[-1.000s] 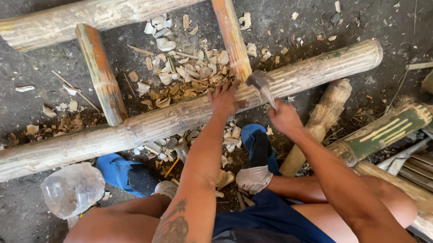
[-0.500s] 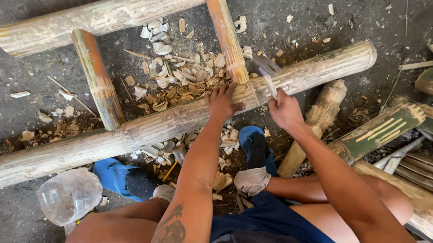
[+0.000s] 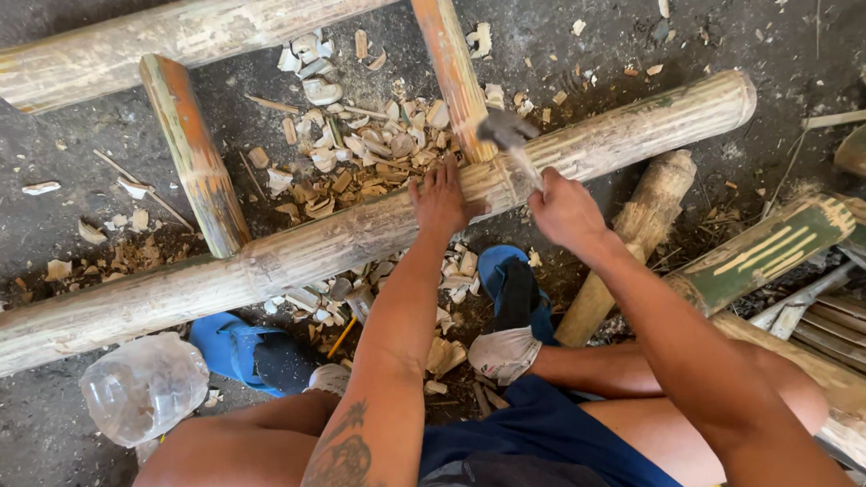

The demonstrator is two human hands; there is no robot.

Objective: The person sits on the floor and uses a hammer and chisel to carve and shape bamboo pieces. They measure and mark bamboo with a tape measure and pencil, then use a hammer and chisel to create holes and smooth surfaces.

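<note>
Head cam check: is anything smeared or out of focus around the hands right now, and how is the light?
Head view: the hammer head is motion-blurred, its handle smeared above the right hand; the left hand, flat on the near bamboo pole, is sharp, as are the wood chips; light is soft and even, without glare; poles bow slightly toward the frame edges.

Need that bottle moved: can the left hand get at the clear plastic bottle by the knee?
Probably yes: the left hand rests on the bamboo pole, and the plastic bottle lies uncovered on the near side.
</note>
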